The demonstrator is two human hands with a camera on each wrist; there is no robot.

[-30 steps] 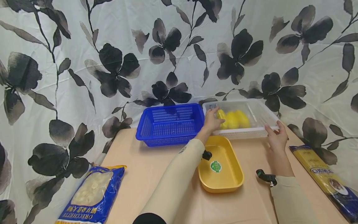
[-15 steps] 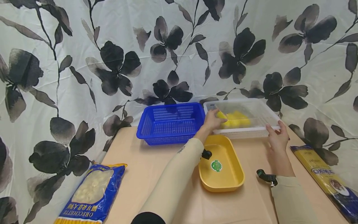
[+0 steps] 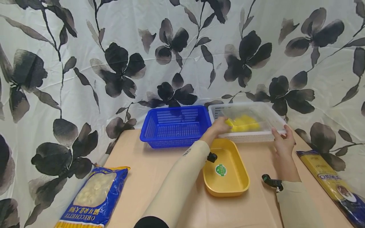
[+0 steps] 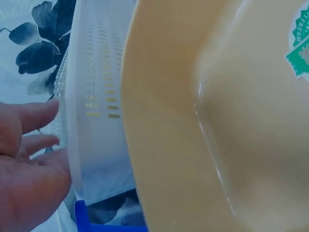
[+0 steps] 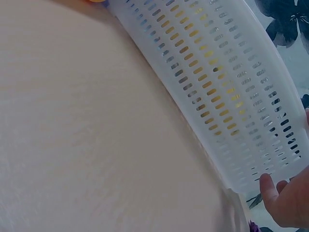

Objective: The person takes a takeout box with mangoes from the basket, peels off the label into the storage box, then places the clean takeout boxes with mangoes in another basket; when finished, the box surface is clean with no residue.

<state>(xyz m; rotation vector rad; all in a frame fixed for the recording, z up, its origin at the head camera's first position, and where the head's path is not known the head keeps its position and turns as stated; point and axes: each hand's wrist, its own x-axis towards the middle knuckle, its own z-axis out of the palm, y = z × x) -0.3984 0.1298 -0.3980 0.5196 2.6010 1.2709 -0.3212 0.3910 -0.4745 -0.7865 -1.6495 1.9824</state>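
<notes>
In the head view, a white perforated basket [image 3: 245, 137] stands at the back right. Yellow rounded things [image 3: 245, 123] show through a clear plastic container [image 3: 263, 117] in the basket; their kind is blurred. At its left end, my left hand [image 3: 220, 125] holds the container's edge between thumb and fingers. The left wrist view shows the container's bumpy clear edge [image 4: 60, 82] at the fingertips. My right hand [image 3: 283, 141] grips the basket's front right corner. In the right wrist view its thumb [image 5: 268, 188] lies against the perforated wall.
Left of the white basket stands a blue basket [image 3: 174, 144]. A yellow tray [image 3: 225, 186] with a green sticker lies in front, beneath my left forearm. An orecchiette bag [image 3: 94, 193] lies at the left, a yellow and blue packet [image 3: 328, 177] at the right. A floral curtain [image 3: 205, 79] hangs behind.
My left hand has dipped and shifted slightly right. The clear container has tilted, and the yellow things look more blurred and farther right. My right hand stays at the basket's corner.
</notes>
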